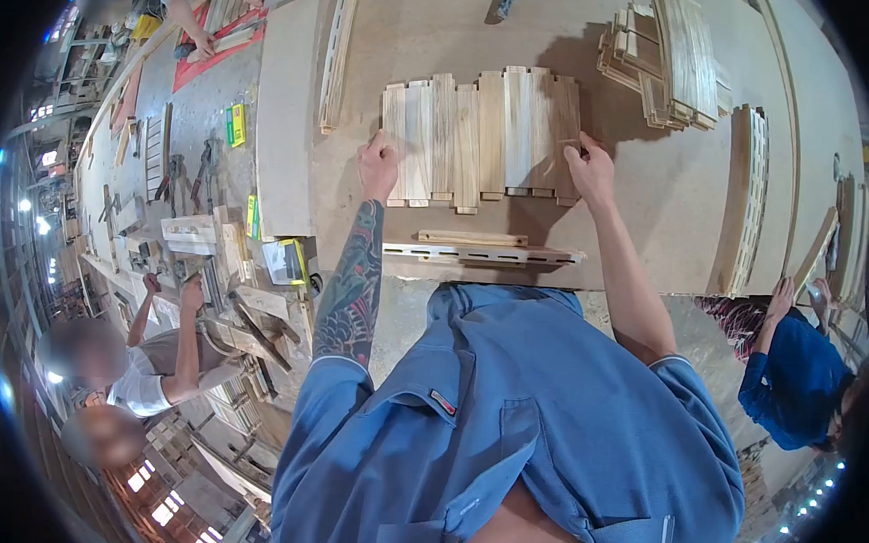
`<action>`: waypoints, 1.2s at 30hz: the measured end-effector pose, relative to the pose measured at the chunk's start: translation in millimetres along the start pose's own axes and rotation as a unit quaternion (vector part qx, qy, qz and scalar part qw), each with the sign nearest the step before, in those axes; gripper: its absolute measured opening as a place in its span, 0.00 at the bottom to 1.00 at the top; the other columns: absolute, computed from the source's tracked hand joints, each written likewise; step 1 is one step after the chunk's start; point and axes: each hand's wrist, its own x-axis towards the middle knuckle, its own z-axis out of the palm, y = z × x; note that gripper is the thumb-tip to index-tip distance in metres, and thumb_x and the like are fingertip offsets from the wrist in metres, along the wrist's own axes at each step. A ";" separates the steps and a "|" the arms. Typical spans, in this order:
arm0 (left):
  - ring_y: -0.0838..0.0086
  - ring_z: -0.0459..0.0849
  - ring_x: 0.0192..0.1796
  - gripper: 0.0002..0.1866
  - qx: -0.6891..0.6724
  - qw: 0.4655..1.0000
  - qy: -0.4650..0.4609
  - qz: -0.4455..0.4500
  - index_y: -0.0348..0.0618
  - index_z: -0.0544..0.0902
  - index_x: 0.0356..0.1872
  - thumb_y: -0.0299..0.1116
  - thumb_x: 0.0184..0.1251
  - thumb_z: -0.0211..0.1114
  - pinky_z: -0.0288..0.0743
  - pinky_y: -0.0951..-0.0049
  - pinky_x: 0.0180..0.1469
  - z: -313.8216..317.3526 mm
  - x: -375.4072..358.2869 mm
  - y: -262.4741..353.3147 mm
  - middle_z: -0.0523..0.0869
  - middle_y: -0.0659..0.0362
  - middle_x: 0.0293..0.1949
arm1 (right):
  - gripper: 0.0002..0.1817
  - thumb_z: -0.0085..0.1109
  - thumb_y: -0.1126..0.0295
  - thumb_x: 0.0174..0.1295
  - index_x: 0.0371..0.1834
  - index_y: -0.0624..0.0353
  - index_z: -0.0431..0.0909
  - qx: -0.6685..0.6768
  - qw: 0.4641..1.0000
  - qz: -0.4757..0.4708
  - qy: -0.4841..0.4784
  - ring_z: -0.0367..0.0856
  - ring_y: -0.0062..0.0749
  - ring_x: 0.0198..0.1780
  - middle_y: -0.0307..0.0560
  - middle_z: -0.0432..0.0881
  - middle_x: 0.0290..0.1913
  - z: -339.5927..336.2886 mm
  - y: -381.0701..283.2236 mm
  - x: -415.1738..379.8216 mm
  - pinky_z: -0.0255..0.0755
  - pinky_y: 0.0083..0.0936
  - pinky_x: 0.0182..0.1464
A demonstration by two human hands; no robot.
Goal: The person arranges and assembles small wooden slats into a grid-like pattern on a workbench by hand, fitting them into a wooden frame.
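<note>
A row of narrow wooden slats [468, 139] lies side by side on the brown tabletop [349, 240], their ends staggered and their tones running from pale to dark. At the row's left edge is my left hand [379, 164], fingers curled against the outermost slat. My right hand [590, 172] pinches the right edge, thumb and fingers at the darker end slat. Nearer my body, a short wooden strip [472, 238] lies just beyond a longer slotted strip [483, 254], both parallel to the table's front edge.
Stacked slats [686, 65] stand at the back right. Slotted wooden rails [339, 58] lie at the left, with more rails [745, 201] at the right. People work at the left [163, 358] and right [799, 370]; another person's hand [203, 43] is at upper left.
</note>
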 end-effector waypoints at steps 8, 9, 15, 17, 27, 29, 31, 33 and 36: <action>0.45 0.65 0.70 0.31 0.115 0.984 0.044 0.126 0.52 0.70 0.73 0.42 0.68 0.60 0.56 0.45 0.72 1.1 -30.1 75.2 0.68 0.39 0.69 | 0.33 0.59 0.64 0.64 0.72 0.68 0.68 0.221 0.970 0.001 0.103 0.84 0.39 0.55 0.60 0.86 0.52 11.2 26.6 -19.0 0.74 0.34 0.59; 0.45 0.65 0.70 0.31 0.109 0.985 0.045 0.128 0.52 0.70 0.73 0.42 0.68 0.60 0.56 0.45 0.72 9.4 -30.1 82.9 0.68 0.39 0.69 | 0.33 0.59 0.65 0.65 0.72 0.66 0.68 0.202 0.970 0.009 0.134 0.84 0.38 0.54 0.58 0.85 0.53 10.2 29.6 -29.8 0.75 0.35 0.58; 0.42 0.58 0.74 0.29 0.149 0.968 0.014 0.200 0.60 0.72 0.72 0.47 0.70 0.58 0.50 0.39 0.74 34.3 49.5 120.9 0.59 0.40 0.75 | 0.23 0.61 0.63 0.66 0.63 0.60 0.79 0.110 0.991 -0.020 0.068 0.83 0.33 0.49 0.52 0.87 0.47 -12.1 18.1 -124.9 0.76 0.31 0.53; 0.43 0.58 0.74 0.29 0.191 0.965 -0.008 0.180 0.60 0.72 0.72 0.49 0.70 0.57 0.50 0.40 0.75 42.6 75.7 122.8 0.61 0.39 0.74 | 0.21 0.61 0.64 0.66 0.61 0.60 0.81 0.084 0.995 -0.011 0.061 0.83 0.30 0.49 0.50 0.87 0.46 -26.7 2.8 -146.8 0.76 0.30 0.52; 0.63 0.84 0.42 0.19 -0.121 0.962 -0.119 0.215 0.47 0.86 0.48 0.50 0.70 0.64 0.78 0.60 0.50 -42.5 12.6 115.0 0.87 0.54 0.40 | 0.24 0.62 0.67 0.67 0.67 0.60 0.75 0.200 0.979 -0.024 -0.027 0.82 0.31 0.52 0.54 0.83 0.57 -15.1 -44.5 -171.6 0.76 0.30 0.56; 0.80 0.76 0.24 0.15 -0.313 0.897 -0.232 0.212 0.45 0.85 0.47 0.43 0.68 0.70 0.75 0.74 0.33 -87.9 -14.2 128.0 0.82 0.67 0.24 | 0.28 0.65 0.65 0.66 0.69 0.58 0.73 0.159 0.979 -0.056 -0.114 0.81 0.33 0.52 0.53 0.83 0.57 9.1 -91.4 -167.5 0.77 0.32 0.55; 0.88 0.72 0.27 0.13 -0.333 0.885 -0.243 0.217 0.45 0.85 0.49 0.37 0.68 0.72 0.71 0.79 0.33 -124.5 -41.4 133.3 0.81 0.70 0.27 | 0.26 0.69 0.64 0.63 0.63 0.59 0.78 0.145 0.965 -0.137 -0.171 0.82 0.32 0.47 0.52 0.86 0.51 37.5 -124.8 -165.1 0.78 0.32 0.51; 0.85 0.83 0.44 0.10 -0.327 0.880 -0.234 0.254 0.43 0.86 0.48 0.34 0.71 0.69 0.76 0.81 0.46 -164.4 -70.9 139.5 0.87 0.67 0.39 | 0.24 0.69 0.62 0.62 0.59 0.60 0.80 0.122 0.939 -0.160 -0.279 0.83 0.32 0.44 0.51 0.87 0.47 64.1 -149.8 -152.8 0.77 0.32 0.50; 0.83 0.84 0.46 0.08 -0.312 0.891 -0.174 0.280 0.40 0.88 0.47 0.30 0.72 0.67 0.77 0.79 0.51 -203.7 -101.5 120.7 0.89 0.64 0.40 | 0.21 0.69 0.60 0.62 0.53 0.62 0.84 0.077 0.906 -0.210 -0.360 0.83 0.33 0.38 0.51 0.88 0.39 91.9 -192.4 -170.7 0.77 0.32 0.46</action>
